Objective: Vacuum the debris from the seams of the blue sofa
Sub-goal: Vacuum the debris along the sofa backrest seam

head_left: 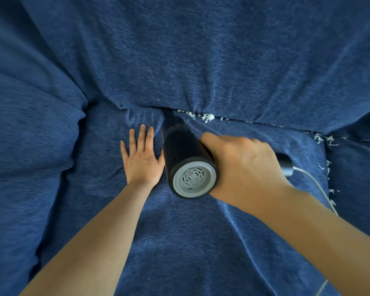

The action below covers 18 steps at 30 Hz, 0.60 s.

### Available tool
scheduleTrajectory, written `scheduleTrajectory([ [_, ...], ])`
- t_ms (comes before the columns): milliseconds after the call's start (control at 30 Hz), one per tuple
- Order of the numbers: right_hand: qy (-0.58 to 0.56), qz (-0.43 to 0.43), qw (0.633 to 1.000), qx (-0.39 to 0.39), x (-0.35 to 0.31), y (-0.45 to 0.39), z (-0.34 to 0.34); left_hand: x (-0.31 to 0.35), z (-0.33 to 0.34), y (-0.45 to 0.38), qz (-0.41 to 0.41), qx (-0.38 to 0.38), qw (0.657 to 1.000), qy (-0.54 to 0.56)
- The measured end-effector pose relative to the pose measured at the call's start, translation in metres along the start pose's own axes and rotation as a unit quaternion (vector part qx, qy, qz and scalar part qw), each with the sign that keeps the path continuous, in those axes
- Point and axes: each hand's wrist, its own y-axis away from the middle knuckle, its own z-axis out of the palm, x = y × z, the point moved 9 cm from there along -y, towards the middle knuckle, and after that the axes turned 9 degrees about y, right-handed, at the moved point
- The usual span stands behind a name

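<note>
My right hand (244, 165) grips the handle of a black handheld vacuum (179, 146). Its grey round rear vent faces me and its nozzle is pushed into the back seam of the blue sofa (201, 60). White paper-like debris (207, 116) lies along that seam just right of the nozzle. More white bits (323, 138) sit in the seam at the right side of the seat cushion. My left hand (140, 154) presses flat on the seat cushion, fingers straight, right beside the vacuum's left side.
A white cord (320, 189) runs from the vacuum handle down over the cushion's right part. A rounded blue cushion or armrest (30, 135) bulges at the left. Scattered white specks (158, 100) dot the backrest.
</note>
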Motion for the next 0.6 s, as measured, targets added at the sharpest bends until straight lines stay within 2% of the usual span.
scheduleTrajectory([
  [233,-0.069,0.000,0.995,0.066,0.007,0.022,-0.028,-0.001,0.004,-0.001,-0.008,-0.011,1.000,-0.016],
  [333,-0.072,0.010,0.996,0.044,0.010,0.013,-0.018,-0.002,0.003,-0.001,-0.010,-0.004,1.000,-0.020],
  [467,-0.030,0.008,0.999,-0.044,0.010,0.006,0.007,0.006,-0.007,0.002,0.002,0.014,1.000,0.027],
  [600,-0.043,0.030,0.999,0.013,0.018,0.018,-0.007,0.007,-0.008,0.001,0.000,0.023,0.999,0.034],
])
